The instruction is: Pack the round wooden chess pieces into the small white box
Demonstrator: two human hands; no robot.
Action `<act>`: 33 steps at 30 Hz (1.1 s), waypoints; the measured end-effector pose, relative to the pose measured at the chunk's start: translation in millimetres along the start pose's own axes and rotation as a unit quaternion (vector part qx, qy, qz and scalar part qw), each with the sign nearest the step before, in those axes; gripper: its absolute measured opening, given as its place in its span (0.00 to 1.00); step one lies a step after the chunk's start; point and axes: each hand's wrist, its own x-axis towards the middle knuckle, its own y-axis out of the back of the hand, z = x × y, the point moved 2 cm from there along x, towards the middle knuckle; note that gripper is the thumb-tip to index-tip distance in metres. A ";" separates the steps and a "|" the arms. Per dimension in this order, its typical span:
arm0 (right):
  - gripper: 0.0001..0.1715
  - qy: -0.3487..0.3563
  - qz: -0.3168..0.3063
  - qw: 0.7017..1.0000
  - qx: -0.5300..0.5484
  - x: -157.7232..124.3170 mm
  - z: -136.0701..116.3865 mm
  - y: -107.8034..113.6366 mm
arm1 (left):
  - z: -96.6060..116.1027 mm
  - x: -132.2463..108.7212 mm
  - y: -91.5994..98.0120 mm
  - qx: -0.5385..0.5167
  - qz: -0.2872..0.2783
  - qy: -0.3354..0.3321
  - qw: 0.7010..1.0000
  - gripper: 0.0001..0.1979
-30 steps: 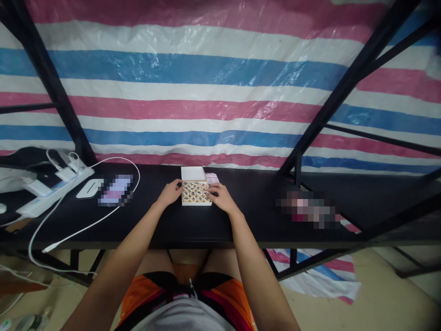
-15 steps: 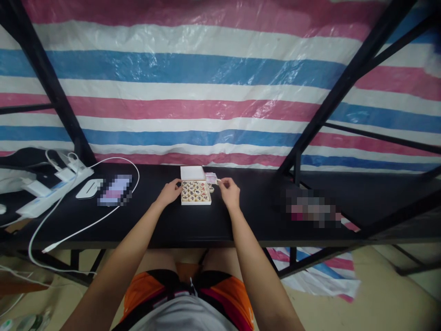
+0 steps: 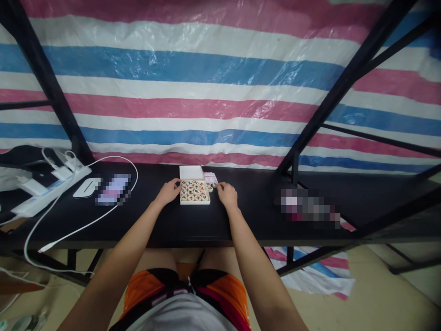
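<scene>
A small white box (image 3: pixel 195 201) full of round wooden chess pieces sits on the black table (image 3: pixel 172 220), its white lid (image 3: pixel 192 172) lying just behind it. My left hand (image 3: pixel 168 191) rests against the box's left side with curled fingers. My right hand (image 3: pixel 227 193) is just right of the box, its fingertips pinched at loose pieces (image 3: pixel 211 187) lying on the table beside a small pink packet (image 3: pixel 210 177).
On the left lie a white power strip with chargers (image 3: pixel 48 188), a white mouse (image 3: pixel 86 187), a blurred phone (image 3: pixel 112 189) and a white cable (image 3: pixel 79 227). A blurred object (image 3: pixel 308 207) lies at the right. Black frame bars and a striped tarp stand behind.
My right hand left the top of the box, moved to its right side with a piece, and now sits lower by the loose pieces. My left hand stayed.
</scene>
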 end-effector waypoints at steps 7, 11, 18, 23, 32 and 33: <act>0.18 0.032 -0.025 0.999 -0.002 -2.7 -5.6 -1.3 | -1.3 0.7 -0.3 0.011 0.003 -0.002 1.000 0.17; 0.18 0.032 -0.024 0.999 0.001 -3.8 -5.6 -0.3 | -0.9 0.9 0.1 0.012 0.002 0.002 1.000 0.17; 0.18 0.034 -0.025 0.999 0.007 -4.0 -5.1 -0.7 | -1.3 1.8 -0.3 0.012 0.002 0.002 1.000 0.17; 0.18 0.032 -0.025 0.999 0.011 -3.2 -3.8 -1.5 | -3.3 3.0 -1.2 0.019 0.000 0.007 1.000 0.17; 0.17 0.030 -0.026 0.999 0.024 -2.9 -2.6 -2.2 | -1.0 0.2 -0.1 0.006 0.003 0.002 1.000 0.17; 0.18 0.030 -0.022 0.999 0.029 -3.1 -2.5 -2.1 | -0.7 0.0 0.1 0.006 0.003 0.001 1.000 0.17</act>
